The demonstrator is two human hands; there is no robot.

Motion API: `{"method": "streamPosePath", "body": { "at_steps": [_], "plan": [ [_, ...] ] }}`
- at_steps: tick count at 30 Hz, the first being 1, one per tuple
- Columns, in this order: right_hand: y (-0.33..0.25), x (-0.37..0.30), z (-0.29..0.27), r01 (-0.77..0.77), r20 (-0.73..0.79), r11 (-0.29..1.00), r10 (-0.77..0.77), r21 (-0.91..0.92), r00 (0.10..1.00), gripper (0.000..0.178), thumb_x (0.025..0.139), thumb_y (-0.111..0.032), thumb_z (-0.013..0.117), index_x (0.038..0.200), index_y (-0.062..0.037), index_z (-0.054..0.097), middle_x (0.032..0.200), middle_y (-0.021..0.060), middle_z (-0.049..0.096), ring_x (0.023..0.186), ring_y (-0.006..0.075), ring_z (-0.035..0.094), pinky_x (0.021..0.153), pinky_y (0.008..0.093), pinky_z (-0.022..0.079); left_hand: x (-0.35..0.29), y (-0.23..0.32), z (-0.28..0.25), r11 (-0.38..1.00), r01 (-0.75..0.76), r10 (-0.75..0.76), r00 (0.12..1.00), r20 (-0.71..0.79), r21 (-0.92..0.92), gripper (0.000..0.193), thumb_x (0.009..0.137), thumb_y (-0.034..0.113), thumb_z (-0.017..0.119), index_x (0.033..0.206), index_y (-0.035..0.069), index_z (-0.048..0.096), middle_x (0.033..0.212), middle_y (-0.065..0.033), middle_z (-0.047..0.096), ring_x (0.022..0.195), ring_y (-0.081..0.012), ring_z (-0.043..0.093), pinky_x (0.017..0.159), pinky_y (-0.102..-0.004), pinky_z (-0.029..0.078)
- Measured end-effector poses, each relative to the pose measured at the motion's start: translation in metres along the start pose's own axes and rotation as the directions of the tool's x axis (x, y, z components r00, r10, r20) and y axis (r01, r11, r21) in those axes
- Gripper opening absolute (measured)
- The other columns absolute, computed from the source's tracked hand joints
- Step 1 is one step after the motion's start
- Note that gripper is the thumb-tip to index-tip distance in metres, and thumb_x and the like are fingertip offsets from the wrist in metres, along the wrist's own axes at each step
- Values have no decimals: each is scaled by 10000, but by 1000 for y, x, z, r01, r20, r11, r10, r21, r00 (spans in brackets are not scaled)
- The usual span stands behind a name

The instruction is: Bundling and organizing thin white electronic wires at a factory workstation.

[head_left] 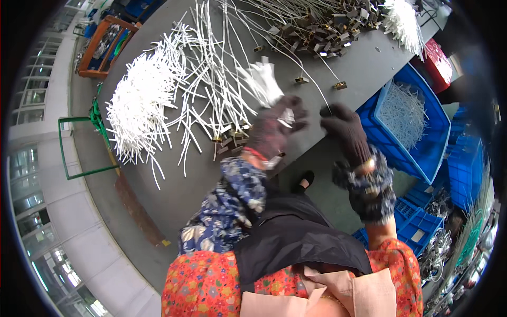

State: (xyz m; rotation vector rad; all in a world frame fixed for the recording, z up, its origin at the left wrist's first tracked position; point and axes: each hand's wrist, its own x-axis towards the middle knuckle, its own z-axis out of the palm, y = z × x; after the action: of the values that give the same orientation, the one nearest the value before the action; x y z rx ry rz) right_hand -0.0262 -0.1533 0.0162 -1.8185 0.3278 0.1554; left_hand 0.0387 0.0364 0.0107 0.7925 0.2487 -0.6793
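Observation:
Both my hands wear dark knitted gloves over patterned sleeve covers. My left hand (274, 127), smeared by motion, is closed around a bundle of short white tubes (262, 84) that fan out above it. To its right, near the table edge, my right hand (346, 129) pinches the end of a thin pale wire (309, 74), which runs up and left across the table. Beside my left wrist lie several small dark blocks (231, 141) with wires attached. Two loose brass-and-dark blocks, one a wired block (339, 85), the other a smaller block (301, 80), lie beyond my right hand.
A large heap of white tubes (142, 105) covers the grey table (174, 198) at left. Dark blocks (332, 31) pile up at the far side, near another white bundle (400, 24). A blue crate (438, 134) of clear pieces stands right; a red box (435, 63) is behind it.

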Motion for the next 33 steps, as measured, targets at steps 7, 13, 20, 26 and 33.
{"method": "streamPosePath", "body": {
  "at_steps": [7, 13, 20, 26, 33],
  "plan": [
    [159, -210, -25, -227, 248, 856, 371, -465, 895, 170, 789, -188, 646, 903, -71, 691, 761, 88, 652, 668, 197, 641, 605, 323, 502, 30, -68, 15, 995, 42, -37, 998, -48, 95, 209, 921, 177, 620, 962, -28, 629, 847, -115, 659, 707, -225, 665, 658, -368, 583],
    [186, -287, -32, -737, 21, 605, 777, -302, 629, 325, 787, -328, 681, 1013, -98, 725, 847, 81, 715, 709, 182, 668, 698, 322, 519, 38, 13, 4, 544, -449, 447, 870, 208, 709, 169, 1008, 81, 472, 1121, 75, 598, 901, -12, 652, 827, -64, 622, 750, -243, 564],
    [183, -269, -27, -738, -21, 627, 758, -248, 651, 321, 780, -316, 688, 1030, -118, 729, 869, 75, 720, 713, 183, 662, 716, 319, 517, 33, 84, 36, 785, -526, 582, 807, -98, 329, 275, 962, 265, 594, 1003, -4, 632, 852, -86, 652, 734, -179, 625, 715, -339, 554],
    [189, -265, -27, -718, -20, 666, 730, -204, 683, 299, 783, -284, 689, 1027, -116, 729, 872, 77, 717, 686, 178, 656, 685, 315, 517, 25, 102, 43, 757, -539, 620, 771, -144, 370, 244, 958, 235, 599, 1000, -2, 636, 871, -91, 663, 697, -174, 626, 661, -323, 559],
    [177, -257, -28, -686, -13, 686, 705, -243, 709, 298, 797, -253, 697, 1017, -53, 720, 833, 85, 705, 696, 154, 631, 654, 310, 497, 37, 77, 19, 873, -396, 451, 877, -164, 284, 225, 936, 217, 632, 981, -3, 655, 838, -97, 672, 661, -176, 647, 599, -334, 590]
  ]
}}
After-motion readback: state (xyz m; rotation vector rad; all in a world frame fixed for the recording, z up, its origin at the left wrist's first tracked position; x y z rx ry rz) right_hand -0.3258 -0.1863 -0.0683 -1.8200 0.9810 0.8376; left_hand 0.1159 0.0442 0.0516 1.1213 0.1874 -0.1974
